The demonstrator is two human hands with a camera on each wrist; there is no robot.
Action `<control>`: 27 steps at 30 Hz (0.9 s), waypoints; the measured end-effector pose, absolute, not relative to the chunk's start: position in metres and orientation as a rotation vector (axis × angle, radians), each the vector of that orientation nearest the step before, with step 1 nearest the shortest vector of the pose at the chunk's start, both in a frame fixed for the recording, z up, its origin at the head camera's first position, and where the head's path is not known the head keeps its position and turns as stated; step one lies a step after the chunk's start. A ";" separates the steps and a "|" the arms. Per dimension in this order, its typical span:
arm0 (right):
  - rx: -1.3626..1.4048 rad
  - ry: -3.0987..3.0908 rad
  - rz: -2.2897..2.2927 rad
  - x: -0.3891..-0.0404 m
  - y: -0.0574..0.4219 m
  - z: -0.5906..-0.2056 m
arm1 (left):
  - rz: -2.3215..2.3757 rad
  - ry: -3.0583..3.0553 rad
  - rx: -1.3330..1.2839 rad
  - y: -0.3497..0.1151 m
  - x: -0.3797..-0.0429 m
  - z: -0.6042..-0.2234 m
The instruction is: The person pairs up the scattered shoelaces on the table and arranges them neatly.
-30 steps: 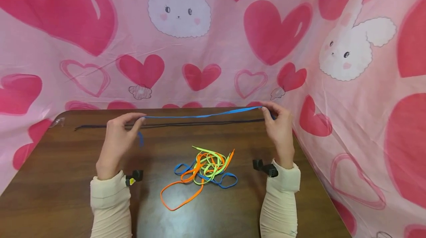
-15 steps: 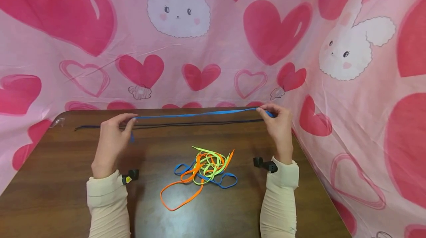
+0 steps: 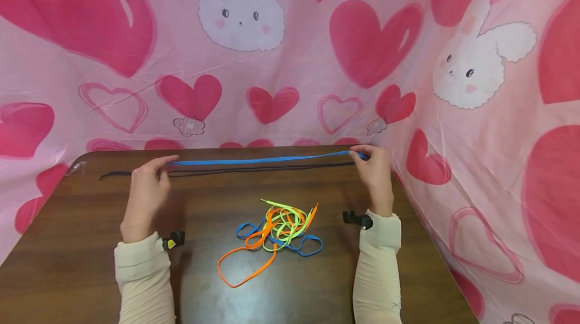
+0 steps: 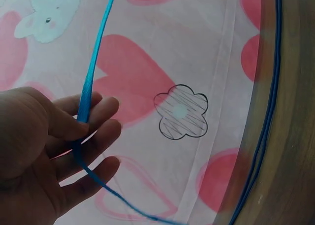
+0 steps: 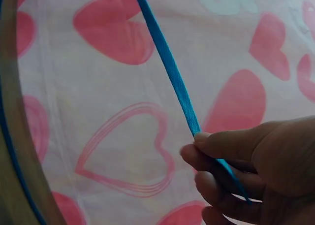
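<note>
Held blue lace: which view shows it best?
Head: held blue lace spans left hand to right hand. Left wrist shows one pinch and slack length; right wrist, the other pinch; both crop the span.

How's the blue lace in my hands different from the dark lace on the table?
The blue lace is held up by the left hand and right hand; the dark lace lies on the table. The blue lace is a brighter single band; the dark lace shows two strands. Both run left-to-right.
</note>
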State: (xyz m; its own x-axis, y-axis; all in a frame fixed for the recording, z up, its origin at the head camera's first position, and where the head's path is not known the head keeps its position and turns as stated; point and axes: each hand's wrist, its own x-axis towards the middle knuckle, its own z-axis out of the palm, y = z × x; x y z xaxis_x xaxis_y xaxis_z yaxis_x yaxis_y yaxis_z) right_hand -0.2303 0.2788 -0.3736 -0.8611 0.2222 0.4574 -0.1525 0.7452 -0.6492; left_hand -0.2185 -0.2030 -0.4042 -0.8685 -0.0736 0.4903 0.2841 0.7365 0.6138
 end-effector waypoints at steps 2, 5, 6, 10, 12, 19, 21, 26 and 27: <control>-0.125 -2.437 0.902 -0.234 0.279 -0.377 | -0.969 -2.427 -0.110 -0.203 -0.220 -0.405; -0.238 -2.472 0.833 -0.236 0.280 -0.381 | -0.955 -2.409 0.008 -0.203 -0.221 -0.407; -0.267 -2.484 0.818 -0.237 0.281 -0.383 | -0.956 -2.409 0.047 -0.204 -0.221 -0.408; -0.308 -2.588 0.784 -0.242 0.285 -0.390 | -0.948 -2.464 0.108 -0.211 -0.223 -0.414; -0.296 -2.667 0.766 -0.245 0.289 -0.394 | -0.935 -2.523 0.103 -0.215 -0.224 -0.417; -0.307 -2.807 0.663 -0.254 0.299 -0.416 | -0.924 -2.681 0.220 -0.229 -0.229 -0.428; -0.333 -2.804 0.631 -0.256 0.302 -0.423 | -0.927 -2.686 0.281 -0.234 -0.230 -0.432; -0.355 -2.830 0.608 -0.258 0.308 -0.438 | -0.873 -2.728 0.272 -0.250 -0.233 -0.442; -0.347 -2.842 0.608 -0.259 0.309 -0.441 | -0.859 -2.746 0.258 -0.253 -0.234 -0.444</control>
